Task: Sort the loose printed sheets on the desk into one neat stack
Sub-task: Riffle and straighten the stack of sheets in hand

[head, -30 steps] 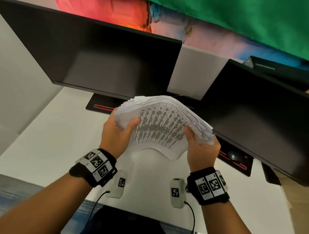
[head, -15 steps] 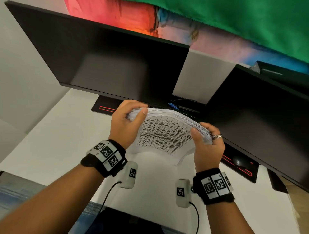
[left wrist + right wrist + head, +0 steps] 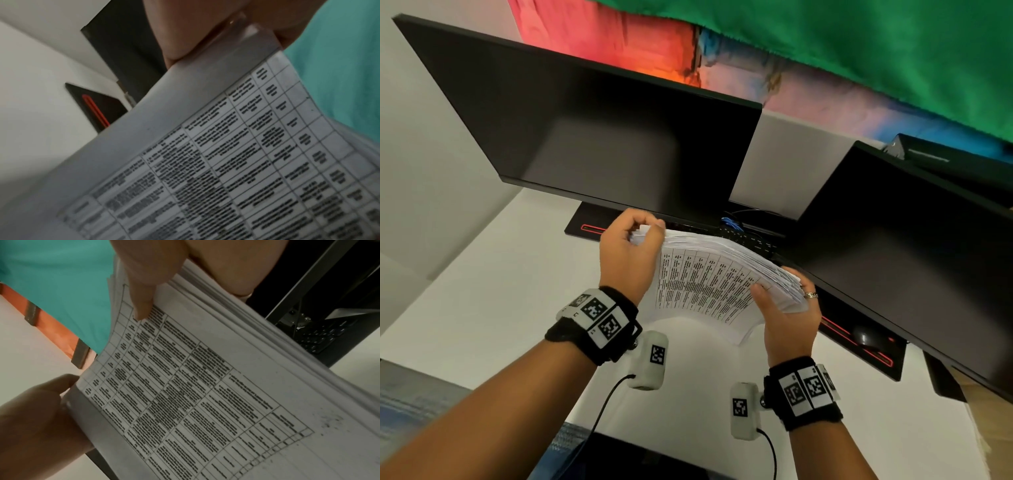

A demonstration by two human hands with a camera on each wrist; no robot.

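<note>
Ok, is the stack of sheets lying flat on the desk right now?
No: in the head view the stack of sheets is held up above the desk, gripped by the left hand and right hand.

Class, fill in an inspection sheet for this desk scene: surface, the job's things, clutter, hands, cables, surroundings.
Surface: white desk, bare where it shows.
Job's things: stack of printed sheets held above the desk, bowed, edges fanned and uneven; a table is printed on the top sheet.
Clutter: keyboard under the monitors; a mouse on a black mat.
Hands: left hand grips the stack's left end; right hand grips its right end, thumb on top.
Cables: black leads from both wrist cameras; blue wires behind the keyboard.
Surroundings: two dark monitors; green cloth above.
</note>
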